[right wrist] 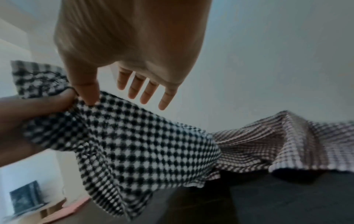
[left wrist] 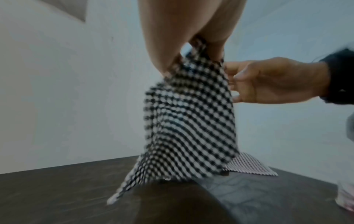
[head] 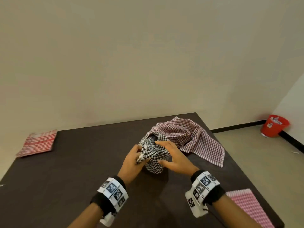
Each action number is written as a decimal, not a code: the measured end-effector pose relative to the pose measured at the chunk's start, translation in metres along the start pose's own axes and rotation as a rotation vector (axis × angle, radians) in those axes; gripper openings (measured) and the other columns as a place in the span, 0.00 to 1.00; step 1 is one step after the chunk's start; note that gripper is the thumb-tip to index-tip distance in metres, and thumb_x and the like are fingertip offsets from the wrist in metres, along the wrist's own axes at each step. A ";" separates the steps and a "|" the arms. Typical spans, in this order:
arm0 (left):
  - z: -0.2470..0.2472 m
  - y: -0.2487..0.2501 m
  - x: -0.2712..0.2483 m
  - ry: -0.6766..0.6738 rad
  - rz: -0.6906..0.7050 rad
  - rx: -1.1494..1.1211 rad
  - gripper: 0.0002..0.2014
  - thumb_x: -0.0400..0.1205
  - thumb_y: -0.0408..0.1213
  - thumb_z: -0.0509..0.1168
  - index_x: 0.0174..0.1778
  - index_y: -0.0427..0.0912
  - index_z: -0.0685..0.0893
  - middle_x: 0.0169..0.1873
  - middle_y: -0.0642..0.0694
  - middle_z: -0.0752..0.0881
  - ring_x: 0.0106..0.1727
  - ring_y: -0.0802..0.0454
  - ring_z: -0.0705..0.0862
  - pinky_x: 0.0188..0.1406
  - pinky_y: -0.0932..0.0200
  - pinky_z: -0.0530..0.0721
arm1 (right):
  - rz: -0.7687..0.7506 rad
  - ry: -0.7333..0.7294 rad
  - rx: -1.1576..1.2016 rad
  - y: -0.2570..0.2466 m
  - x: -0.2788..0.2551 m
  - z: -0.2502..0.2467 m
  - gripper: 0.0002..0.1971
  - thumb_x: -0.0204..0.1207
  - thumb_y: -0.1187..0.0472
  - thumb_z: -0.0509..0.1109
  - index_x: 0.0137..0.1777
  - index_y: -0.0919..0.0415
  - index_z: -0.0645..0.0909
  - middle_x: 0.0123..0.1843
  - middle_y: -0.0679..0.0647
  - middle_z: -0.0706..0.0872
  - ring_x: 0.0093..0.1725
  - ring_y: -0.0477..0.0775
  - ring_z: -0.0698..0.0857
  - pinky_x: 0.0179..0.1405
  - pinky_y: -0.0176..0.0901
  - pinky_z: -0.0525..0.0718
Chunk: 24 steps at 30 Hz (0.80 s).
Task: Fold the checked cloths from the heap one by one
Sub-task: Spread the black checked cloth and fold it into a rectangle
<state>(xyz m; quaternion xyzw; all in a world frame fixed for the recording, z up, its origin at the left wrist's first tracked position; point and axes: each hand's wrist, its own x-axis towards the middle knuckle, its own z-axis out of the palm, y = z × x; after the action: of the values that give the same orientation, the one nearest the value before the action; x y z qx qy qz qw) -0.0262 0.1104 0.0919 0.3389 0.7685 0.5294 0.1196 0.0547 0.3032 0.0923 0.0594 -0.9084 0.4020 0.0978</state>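
A black-and-white checked cloth (head: 154, 155) hangs bunched above the middle of the dark table (head: 65, 170). My left hand (head: 134, 157) pinches its upper edge; in the left wrist view the cloth (left wrist: 189, 121) drapes from those fingers down to the table. My right hand (head: 171, 155) is beside the cloth with its fingers straight and spread, and only the thumb touches the cloth (right wrist: 134, 139) in the right wrist view. Behind lies a crumpled dark-red checked cloth (head: 192, 137), with the black-and-white one resting against it.
A folded red-and-white cloth (head: 38, 142) lies at the table's far left edge. Another folded red checked cloth (head: 246, 206) sits at the near right corner. A red bucket (head: 274, 125) stands on the floor by the right wall.
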 end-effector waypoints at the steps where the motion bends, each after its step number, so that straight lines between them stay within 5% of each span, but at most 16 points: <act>1: -0.014 0.006 -0.013 -0.063 -0.037 -0.070 0.04 0.79 0.39 0.68 0.45 0.54 0.82 0.45 0.59 0.87 0.50 0.65 0.84 0.48 0.73 0.78 | -0.015 0.001 0.073 -0.015 0.001 0.010 0.29 0.74 0.52 0.69 0.74 0.47 0.66 0.70 0.39 0.71 0.73 0.37 0.67 0.75 0.38 0.65; 3: -0.037 0.014 -0.025 -0.117 -0.073 -0.209 0.09 0.75 0.49 0.69 0.47 0.52 0.83 0.42 0.60 0.91 0.48 0.66 0.87 0.47 0.70 0.82 | 0.007 0.044 0.289 -0.041 0.008 0.020 0.27 0.76 0.50 0.66 0.75 0.51 0.67 0.71 0.43 0.75 0.73 0.41 0.71 0.76 0.43 0.68; 6: -0.072 0.027 -0.035 -0.102 -0.075 -0.232 0.10 0.75 0.49 0.69 0.49 0.49 0.84 0.42 0.61 0.91 0.46 0.66 0.87 0.46 0.68 0.83 | 0.068 -0.043 0.539 -0.084 0.021 0.034 0.27 0.76 0.49 0.65 0.74 0.53 0.67 0.64 0.52 0.81 0.67 0.49 0.79 0.70 0.48 0.76; 10: -0.099 0.041 -0.034 -0.248 -0.125 -0.187 0.31 0.62 0.69 0.70 0.53 0.52 0.83 0.44 0.60 0.91 0.48 0.65 0.87 0.48 0.70 0.83 | 0.074 -0.162 0.587 -0.110 0.042 0.059 0.19 0.80 0.57 0.63 0.71 0.52 0.72 0.67 0.52 0.79 0.68 0.46 0.79 0.68 0.41 0.78; 13: -0.115 0.044 -0.022 -0.275 -0.250 -0.297 0.18 0.70 0.52 0.71 0.53 0.50 0.81 0.40 0.60 0.91 0.44 0.65 0.89 0.42 0.71 0.85 | 0.168 -0.170 0.806 -0.111 0.060 0.059 0.09 0.79 0.58 0.64 0.59 0.51 0.79 0.57 0.48 0.85 0.56 0.39 0.85 0.58 0.34 0.82; 15: -0.123 0.040 -0.013 -0.224 -0.291 -0.346 0.08 0.78 0.39 0.63 0.52 0.49 0.81 0.39 0.57 0.92 0.41 0.62 0.89 0.39 0.67 0.86 | 0.193 -0.264 0.871 -0.097 0.071 0.058 0.15 0.71 0.58 0.73 0.57 0.55 0.81 0.54 0.48 0.88 0.54 0.44 0.87 0.55 0.37 0.84; 17: -0.131 0.031 -0.005 -0.128 -0.304 -0.359 0.07 0.83 0.37 0.59 0.50 0.48 0.82 0.41 0.53 0.90 0.43 0.57 0.89 0.45 0.59 0.85 | 0.236 -0.422 0.744 -0.076 0.080 0.062 0.21 0.63 0.58 0.75 0.58 0.55 0.80 0.56 0.47 0.89 0.56 0.46 0.87 0.55 0.37 0.84; 21: -0.159 -0.004 0.014 0.137 -0.187 -0.320 0.17 0.78 0.49 0.65 0.59 0.44 0.80 0.54 0.45 0.86 0.55 0.46 0.84 0.64 0.43 0.80 | 0.220 -0.648 0.196 -0.015 0.091 0.078 0.23 0.73 0.72 0.71 0.68 0.64 0.73 0.69 0.56 0.79 0.63 0.52 0.81 0.57 0.29 0.81; 22: -0.167 -0.010 0.018 0.215 -0.168 -0.305 0.23 0.76 0.52 0.67 0.62 0.42 0.79 0.56 0.45 0.85 0.57 0.45 0.84 0.65 0.43 0.79 | 0.212 -0.669 0.094 0.002 0.093 0.077 0.24 0.73 0.72 0.71 0.70 0.67 0.72 0.70 0.55 0.78 0.65 0.52 0.79 0.58 0.26 0.79; 24: -0.179 -0.026 0.025 0.327 -0.085 -0.272 0.19 0.80 0.51 0.63 0.60 0.42 0.79 0.52 0.49 0.85 0.54 0.49 0.84 0.62 0.48 0.80 | 0.209 -0.684 -0.089 0.033 0.096 0.072 0.26 0.73 0.68 0.72 0.72 0.66 0.72 0.71 0.50 0.77 0.67 0.48 0.77 0.65 0.27 0.77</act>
<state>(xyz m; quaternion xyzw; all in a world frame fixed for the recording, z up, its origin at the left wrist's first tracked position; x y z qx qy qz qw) -0.1528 -0.0102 0.1465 0.1966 0.7128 0.6706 0.0601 -0.0544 0.2688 0.0432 0.0932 -0.9065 0.3267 -0.2509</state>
